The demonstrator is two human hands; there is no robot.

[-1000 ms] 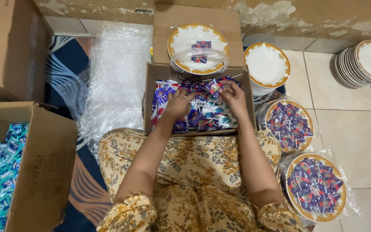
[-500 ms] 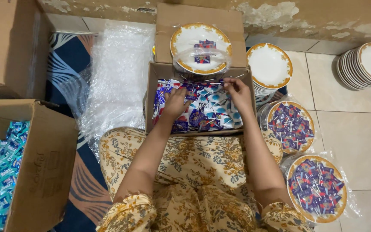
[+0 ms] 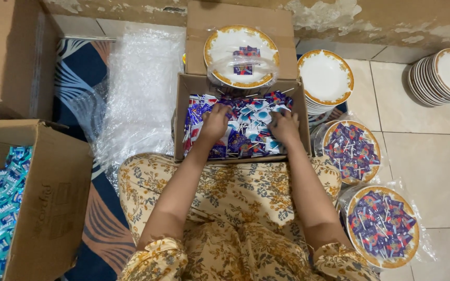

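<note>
An open cardboard box (image 3: 179, 122) sits on the floor just beyond my lap, filled with small purple, blue and white wrapped candies on sticks (image 3: 249, 115). My left hand (image 3: 214, 123) is sunk into the left part of the pile, fingers curled around candies. On the right side of the pile, my right hand (image 3: 285, 128) has its fingers closed into the candies. On the box's far flap rests a white plate with a gold rim (image 3: 220, 48), partly inside a clear plastic bag (image 3: 238, 67), with a few candies on it.
Two bagged plates heaped with candies (image 3: 351, 151) (image 3: 383, 227) lie at my right. Stacks of empty gold-rimmed plates (image 3: 325, 78) (image 3: 446, 75) stand behind them on the tiles. Bubble wrap (image 3: 141, 88) lies to the left, with a box of blue packets (image 3: 53, 198) nearer.
Both hands have moved from the far edge of the candy pile back toward me and deeper into it. The plate on the flap has not moved.
</note>
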